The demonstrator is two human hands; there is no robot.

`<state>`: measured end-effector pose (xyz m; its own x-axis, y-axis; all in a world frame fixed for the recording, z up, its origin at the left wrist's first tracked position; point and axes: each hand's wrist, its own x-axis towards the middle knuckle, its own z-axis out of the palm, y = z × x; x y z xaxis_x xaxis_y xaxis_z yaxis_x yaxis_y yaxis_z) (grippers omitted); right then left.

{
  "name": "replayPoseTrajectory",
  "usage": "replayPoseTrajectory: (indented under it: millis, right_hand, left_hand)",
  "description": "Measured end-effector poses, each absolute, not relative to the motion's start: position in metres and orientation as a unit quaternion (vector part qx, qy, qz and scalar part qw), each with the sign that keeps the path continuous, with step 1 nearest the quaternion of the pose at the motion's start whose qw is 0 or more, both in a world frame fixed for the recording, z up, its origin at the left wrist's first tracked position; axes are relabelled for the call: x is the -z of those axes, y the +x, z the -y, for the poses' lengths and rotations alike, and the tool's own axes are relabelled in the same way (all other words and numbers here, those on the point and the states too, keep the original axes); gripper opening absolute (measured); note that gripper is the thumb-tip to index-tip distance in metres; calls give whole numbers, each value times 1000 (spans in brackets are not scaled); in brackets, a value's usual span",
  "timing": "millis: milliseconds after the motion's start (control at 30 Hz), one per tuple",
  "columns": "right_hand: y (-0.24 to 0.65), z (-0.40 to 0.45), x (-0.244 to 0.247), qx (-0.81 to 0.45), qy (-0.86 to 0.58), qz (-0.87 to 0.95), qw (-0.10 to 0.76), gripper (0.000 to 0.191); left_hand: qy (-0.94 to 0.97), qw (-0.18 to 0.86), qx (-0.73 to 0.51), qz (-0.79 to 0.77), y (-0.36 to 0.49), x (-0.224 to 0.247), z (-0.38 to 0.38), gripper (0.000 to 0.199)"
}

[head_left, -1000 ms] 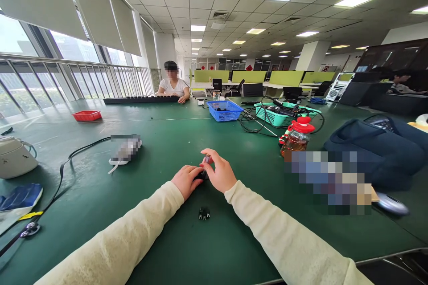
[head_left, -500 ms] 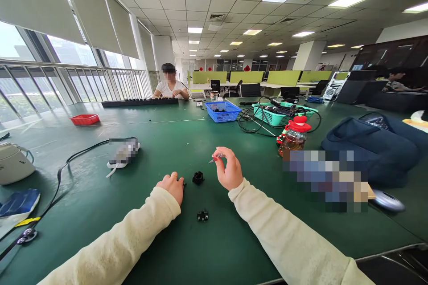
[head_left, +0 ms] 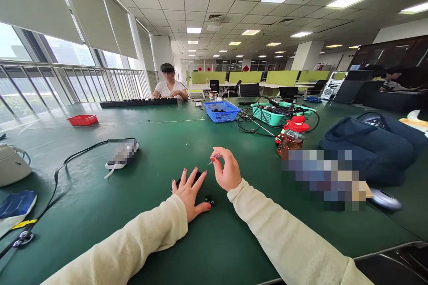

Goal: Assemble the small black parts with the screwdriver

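My left hand [head_left: 191, 194] is spread with its palm down, low over the green table. Beneath its fingers lies a black plastic part [head_left: 179, 183], mostly covered. At the thumb tip is a small black piece with shiny bits [head_left: 209, 201], and the thumb seems to touch it. My right hand [head_left: 228, 170] is raised just to the right, thumb and forefinger pinched on a small shiny pointed object [head_left: 217, 156]. Its thin tip sticks out to the left; its kind is too small to make out.
Right of my hands stand a red-lidded jar [head_left: 293, 136] and a dark blue bag [head_left: 371, 147]. Farther back are a blue basket [head_left: 221, 115] and a green basket [head_left: 272, 118] with cables. A red tray [head_left: 82, 120] and a cup [head_left: 11, 167] are leftward. A person sits across.
My left hand has moved right, opened its fingers and now covers the black parts. The small black piece has shifted up and right. My right hand keeps its pinch almost in place.
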<state>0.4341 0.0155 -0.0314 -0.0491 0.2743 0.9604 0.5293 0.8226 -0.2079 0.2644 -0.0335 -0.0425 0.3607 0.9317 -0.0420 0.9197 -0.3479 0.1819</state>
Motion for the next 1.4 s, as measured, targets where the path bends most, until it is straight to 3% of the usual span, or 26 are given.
replayPoseTrajectory:
  millis: [167,433,700,1100,1400]
  right_hand:
    - [432,-13,28,107,-267,721,630,36]
    - [431,-12,26,117,-268,719,631,39]
    - [432,-12,26,125,-279,718,626,35]
    - [432,-10,23,130,-274,722,622,33]
    - [431,-9,22,134,-268,720,626,34]
  left_hand:
    - [820,83,-83,-559,272,44,25,60]
    - [831,129,-103,-531,278,40,34,56]
    - [847,121,-112,-505,283,45,37,19]
    - [851,82,-143,-498,255,58,65,17]
    - [796,-5,-173,-581,80,69,44,27]
